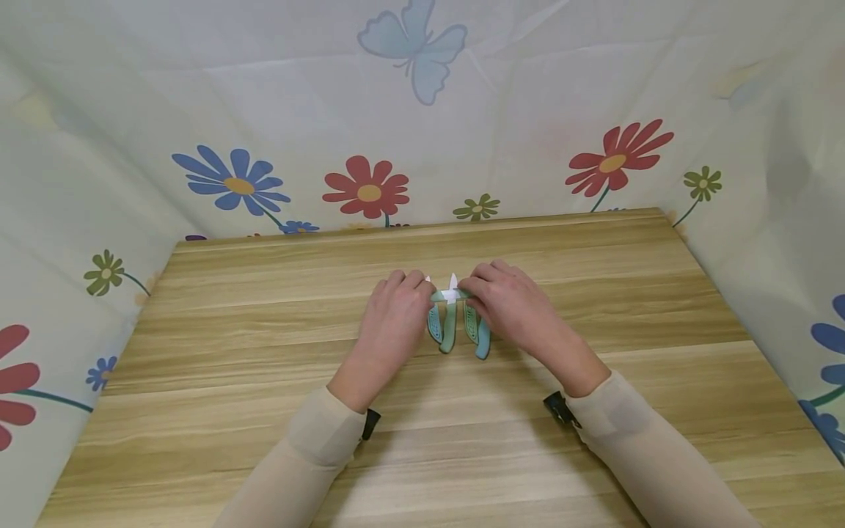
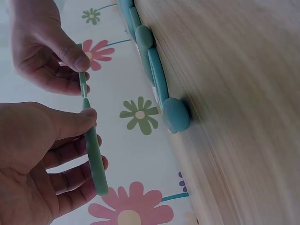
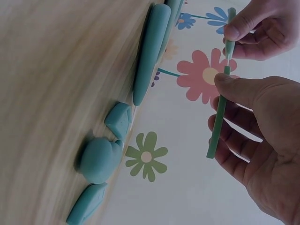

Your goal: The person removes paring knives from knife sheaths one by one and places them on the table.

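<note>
Fingers and thumb of my left hand (image 1: 396,312) pinch the rounded green handle of a knife (image 2: 95,161). Opposite it, my right hand (image 1: 508,304) pinches a flat, square-ended green blade cover (image 3: 216,131). A short stretch of white blade shows between the two hands in the head view, with knife and cover in one line above the table. Below them lie a green-handled knife (image 1: 449,330) with its white blade pointing away, a blue-handled knife (image 1: 483,342), a patterned blue blade cover (image 1: 434,324) and a patterned green blade cover (image 1: 472,324). My hands partly hide these.
The wood-grain table (image 1: 251,330) runs out on both sides of my arms. Behind and beside it hangs a white curtain (image 1: 528,95) printed with flowers and a butterfly. A black wrist device (image 1: 561,408) sits at my right cuff.
</note>
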`<state>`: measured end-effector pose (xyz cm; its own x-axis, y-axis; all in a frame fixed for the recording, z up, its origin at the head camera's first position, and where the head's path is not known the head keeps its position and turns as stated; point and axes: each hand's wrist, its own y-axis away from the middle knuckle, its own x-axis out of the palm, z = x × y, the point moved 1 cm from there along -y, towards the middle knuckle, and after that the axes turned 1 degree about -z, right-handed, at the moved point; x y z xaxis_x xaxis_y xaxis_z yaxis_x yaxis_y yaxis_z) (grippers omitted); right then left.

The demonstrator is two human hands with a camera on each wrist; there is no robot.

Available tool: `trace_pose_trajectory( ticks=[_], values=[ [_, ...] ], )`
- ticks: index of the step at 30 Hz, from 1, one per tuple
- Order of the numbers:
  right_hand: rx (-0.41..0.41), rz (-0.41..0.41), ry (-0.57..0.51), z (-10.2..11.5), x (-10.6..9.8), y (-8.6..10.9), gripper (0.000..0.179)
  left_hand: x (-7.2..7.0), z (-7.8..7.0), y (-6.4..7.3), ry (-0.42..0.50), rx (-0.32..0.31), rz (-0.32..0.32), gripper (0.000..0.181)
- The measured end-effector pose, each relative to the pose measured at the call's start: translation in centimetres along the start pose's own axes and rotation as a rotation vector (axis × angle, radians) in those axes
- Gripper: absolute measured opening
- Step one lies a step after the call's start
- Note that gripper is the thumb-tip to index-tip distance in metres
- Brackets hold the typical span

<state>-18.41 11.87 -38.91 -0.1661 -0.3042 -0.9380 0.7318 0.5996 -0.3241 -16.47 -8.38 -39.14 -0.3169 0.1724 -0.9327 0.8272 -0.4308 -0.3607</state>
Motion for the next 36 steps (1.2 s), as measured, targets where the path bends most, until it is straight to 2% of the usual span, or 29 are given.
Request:
trace_pose_trajectory(
  ticks=[16, 27, 36],
  values=[
    [0.019, 0.018, -0.009, -0.09, 0.01, -0.01, 0.028, -0.18, -0.03, 0.01, 0.0, -0.008, 0.004, 0.009],
    [-0.013, -0.027, -0.012, -0.46, -0.12, 0.02, 0.027, -0.27, 0.17, 0.0, -0.014, -0.016, 0.001, 0.013],
    [-0.014, -0.028, -0.003, -0.64, -0.12, 0.09, 0.027, -0.29, 0.45, 0.08, -0.019, -0.025, 0.0, 0.015]
  ],
)
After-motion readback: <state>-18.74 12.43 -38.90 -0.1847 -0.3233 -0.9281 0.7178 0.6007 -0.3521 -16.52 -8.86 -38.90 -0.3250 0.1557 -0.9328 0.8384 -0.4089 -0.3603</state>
